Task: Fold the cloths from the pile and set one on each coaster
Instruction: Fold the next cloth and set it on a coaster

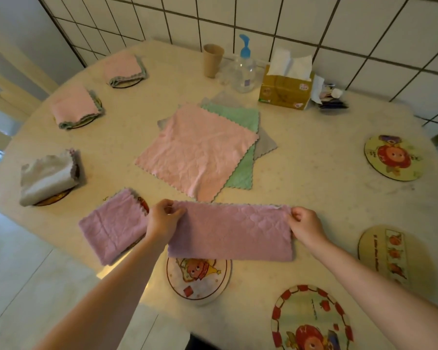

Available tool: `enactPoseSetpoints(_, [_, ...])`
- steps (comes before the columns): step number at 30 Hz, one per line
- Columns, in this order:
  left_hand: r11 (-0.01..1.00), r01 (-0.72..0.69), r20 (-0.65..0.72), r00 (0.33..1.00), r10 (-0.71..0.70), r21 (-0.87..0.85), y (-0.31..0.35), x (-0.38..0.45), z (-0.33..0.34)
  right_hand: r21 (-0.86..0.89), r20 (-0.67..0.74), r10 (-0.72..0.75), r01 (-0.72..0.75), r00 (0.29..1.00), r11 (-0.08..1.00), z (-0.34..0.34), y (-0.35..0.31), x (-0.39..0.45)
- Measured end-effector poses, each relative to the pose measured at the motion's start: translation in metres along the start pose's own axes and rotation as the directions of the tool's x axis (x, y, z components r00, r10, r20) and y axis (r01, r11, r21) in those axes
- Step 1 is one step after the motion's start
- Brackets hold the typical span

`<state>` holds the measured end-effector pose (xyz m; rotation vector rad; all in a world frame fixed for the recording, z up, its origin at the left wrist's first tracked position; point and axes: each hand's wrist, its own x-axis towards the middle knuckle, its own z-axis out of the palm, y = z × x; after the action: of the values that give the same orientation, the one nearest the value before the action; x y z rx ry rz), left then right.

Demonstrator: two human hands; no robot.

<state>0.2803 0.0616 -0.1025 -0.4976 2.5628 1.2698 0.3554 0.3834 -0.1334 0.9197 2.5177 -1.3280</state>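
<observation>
A purple cloth (232, 233), folded into a long strip, lies on the table near its front edge. My left hand (163, 219) pinches its far left corner and my right hand (306, 224) pinches its far right corner. Its near edge covers part of a round picture coaster (200, 284). The pile (200, 145) sits mid-table with a pink cloth on top, green and grey beneath. Folded cloths rest on coasters along the left: purple (111, 227), grey (48, 176), pink (74, 107) and pink (124, 68). Bare coasters lie at right (393, 157), (387, 256) and at front (311, 322).
Along the tiled wall at the back stand a brown cup (213, 60), a clear pump bottle (244, 69), a tissue box (286, 88) and some small clutter (329, 97). The round table's edge (127, 279) runs close to my arms.
</observation>
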Motion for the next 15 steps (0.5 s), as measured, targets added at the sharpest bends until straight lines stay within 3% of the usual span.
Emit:
enactPoseSetpoints(6, [1.0, 0.018, -0.028, 0.999, -0.017, 0.013, -0.008, 0.012, 0.003, 0.008, -0.029, 0.037, -0.037, 0.999, 0.999, 0.004, 0.004, 0.007])
enactPoseSetpoints(12, [0.991, -0.028, -0.077, 0.996, 0.038, 0.133, 0.002, 0.001, 0.002, 0.026, -0.024, 0.112, -0.111, 0.993, 0.993, 0.002, -0.005, 0.007])
enactPoseSetpoints(14, [0.922, -0.229, -0.095, 0.958, 0.271, 0.313, 0.005, -0.017, 0.002, 0.002, -0.029, 0.055, -0.055, 0.998, 0.998, -0.004, -0.018, -0.005])
enactPoseSetpoints(15, [0.834, -0.376, -0.052, 0.9, 0.432, 0.404, 0.005, -0.029, 0.003, -0.067, -0.057, -0.021, 0.017, 0.998, 0.998, -0.008, -0.023, -0.013])
